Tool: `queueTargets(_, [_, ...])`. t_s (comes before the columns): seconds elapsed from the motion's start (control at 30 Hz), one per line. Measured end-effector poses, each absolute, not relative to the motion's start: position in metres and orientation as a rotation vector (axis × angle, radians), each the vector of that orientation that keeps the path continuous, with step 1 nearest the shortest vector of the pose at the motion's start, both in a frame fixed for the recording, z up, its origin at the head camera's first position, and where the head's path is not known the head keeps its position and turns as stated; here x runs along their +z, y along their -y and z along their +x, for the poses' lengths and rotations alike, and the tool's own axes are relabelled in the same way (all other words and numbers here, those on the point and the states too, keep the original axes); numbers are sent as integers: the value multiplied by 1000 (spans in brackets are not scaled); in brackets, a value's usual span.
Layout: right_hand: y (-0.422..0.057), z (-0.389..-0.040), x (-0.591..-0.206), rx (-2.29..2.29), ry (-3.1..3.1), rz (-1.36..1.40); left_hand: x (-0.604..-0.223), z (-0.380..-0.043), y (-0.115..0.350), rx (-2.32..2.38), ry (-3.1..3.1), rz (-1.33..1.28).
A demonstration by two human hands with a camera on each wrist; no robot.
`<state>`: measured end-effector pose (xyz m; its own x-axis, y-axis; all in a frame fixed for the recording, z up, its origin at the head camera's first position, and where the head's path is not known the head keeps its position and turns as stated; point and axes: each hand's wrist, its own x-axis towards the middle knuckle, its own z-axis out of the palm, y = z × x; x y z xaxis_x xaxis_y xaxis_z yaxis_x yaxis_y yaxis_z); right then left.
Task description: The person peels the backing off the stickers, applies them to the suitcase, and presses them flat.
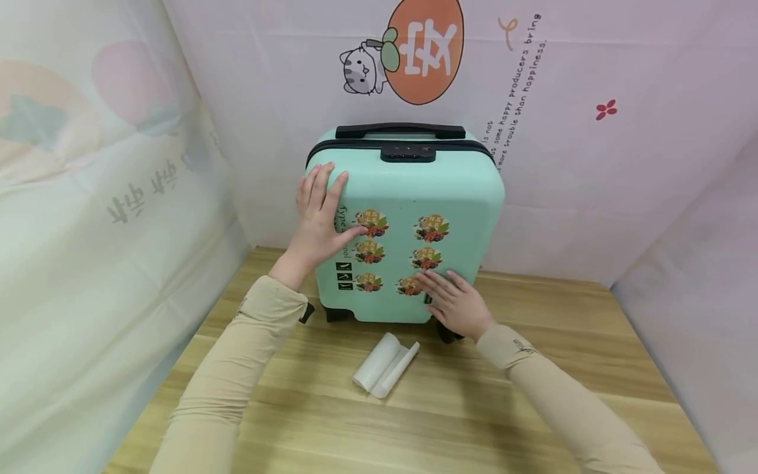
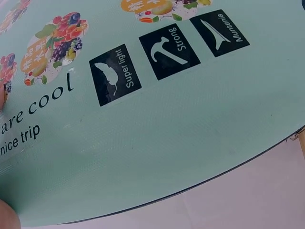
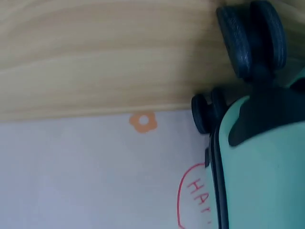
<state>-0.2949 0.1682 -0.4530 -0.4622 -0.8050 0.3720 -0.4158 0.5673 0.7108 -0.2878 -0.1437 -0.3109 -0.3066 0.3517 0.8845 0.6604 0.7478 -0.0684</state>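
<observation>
A mint-green suitcase (image 1: 456,191) stands upright on the wooden table, with several round fruit stickers (image 1: 431,228) in two columns on its front. My left hand (image 1: 320,220) rests on its upper left side, fingers spread, the thumb reaching over the top left sticker (image 1: 372,217). My right hand (image 1: 456,304) lies with straight fingers on the lower right of the front, fingertips over the edge of the bottom right sticker (image 1: 406,286). Black printed labels (image 2: 116,75) show close up in the left wrist view. The right wrist view shows the black wheels (image 3: 252,43) but none of my hand.
A partly unrolled whitish sheet (image 1: 379,363) lies on the table (image 1: 331,428) in front of the suitcase. On top of the case are a black handle (image 1: 399,130) and a combination lock (image 1: 407,154). Printed cloth (image 1: 272,118) hangs behind and at both sides.
</observation>
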Motion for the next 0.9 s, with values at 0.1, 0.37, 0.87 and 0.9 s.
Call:
queueTargets(0.1, [-165,-296,-454,-684,2107,1062,-309,-288,143,-384,1923,-775])
queueTargets(0.37, [-164,-295,-451,-781,2065,1008,-307,-288,141,-399,1939,-769])
queueTargets(0.87, [-143,-292,-454,-573,2071,1069,-310,-285,144,-405,1933,-777])
queueTargets(0.9, [-143,-292,-453,-565,2089,1047,-310,-286,144,-406,1937,-776])
